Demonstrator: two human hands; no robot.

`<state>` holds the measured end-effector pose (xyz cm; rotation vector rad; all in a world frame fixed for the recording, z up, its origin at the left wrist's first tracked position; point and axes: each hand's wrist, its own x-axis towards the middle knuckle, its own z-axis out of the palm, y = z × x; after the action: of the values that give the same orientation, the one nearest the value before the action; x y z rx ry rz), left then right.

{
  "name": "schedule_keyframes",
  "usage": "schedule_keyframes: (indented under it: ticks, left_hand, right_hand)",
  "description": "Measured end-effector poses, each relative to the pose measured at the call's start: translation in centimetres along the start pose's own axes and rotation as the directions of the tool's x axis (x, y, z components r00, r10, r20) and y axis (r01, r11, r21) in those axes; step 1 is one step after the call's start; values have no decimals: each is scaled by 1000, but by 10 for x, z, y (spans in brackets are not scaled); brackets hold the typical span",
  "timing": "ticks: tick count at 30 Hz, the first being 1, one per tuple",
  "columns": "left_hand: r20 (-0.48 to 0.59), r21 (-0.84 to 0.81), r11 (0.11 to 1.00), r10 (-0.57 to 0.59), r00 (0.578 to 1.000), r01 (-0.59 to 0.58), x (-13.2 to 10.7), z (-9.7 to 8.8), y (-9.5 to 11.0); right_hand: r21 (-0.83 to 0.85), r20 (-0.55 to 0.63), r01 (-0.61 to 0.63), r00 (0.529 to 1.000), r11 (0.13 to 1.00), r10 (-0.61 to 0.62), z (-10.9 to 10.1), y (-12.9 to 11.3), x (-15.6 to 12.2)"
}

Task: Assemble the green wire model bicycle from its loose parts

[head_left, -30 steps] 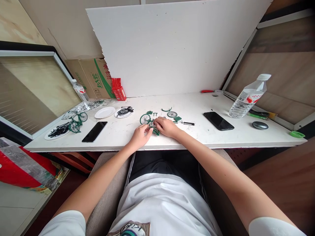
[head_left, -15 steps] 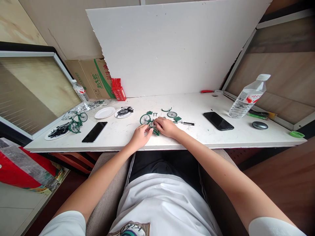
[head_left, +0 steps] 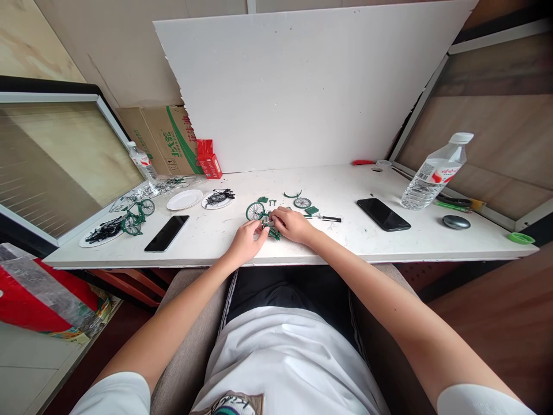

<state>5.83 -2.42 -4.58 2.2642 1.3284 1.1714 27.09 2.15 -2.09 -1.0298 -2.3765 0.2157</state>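
Observation:
A partly assembled green model bicycle (head_left: pixel 255 211) lies at the middle of the desk's front, one spoked wheel showing at its upper left. My left hand (head_left: pixel 247 241) pinches part of it between thumb and fingers. From the right, my right hand (head_left: pixel 292 223) curls over it with closed fingers, touching the left fingertips. Between the hands is a small thin piece, too small to name. Around them lie a loose wheel (head_left: pixel 302 202), a curved green strip (head_left: pixel 292 195), a green flat part (head_left: pixel 311 211) and a black-ended slim tool (head_left: pixel 331 219).
Left are a finished model bicycle (head_left: pixel 137 216), a phone (head_left: pixel 166 233), a paper plate (head_left: pixel 184 199) and a plate of black parts (head_left: pixel 218 199). Right are another phone (head_left: pixel 382 214), a water bottle (head_left: pixel 436 172) and a grey oval object (head_left: pixel 456 222). A white board (head_left: pixel 311 86) stands behind.
The view has shifted very slightly. Both hands stay at the model bicycle in nearly the same pose, with only tiny finger movement.

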Motion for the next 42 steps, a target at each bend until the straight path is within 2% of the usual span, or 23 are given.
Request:
schedule_keyframes:
  ticks: [42]
  left_hand:
    - [-5,33,999,25,1000,-25,-1,0,1]
  right_hand:
    - [-19,7,-2,1000,1000,2,-1,-2,0]
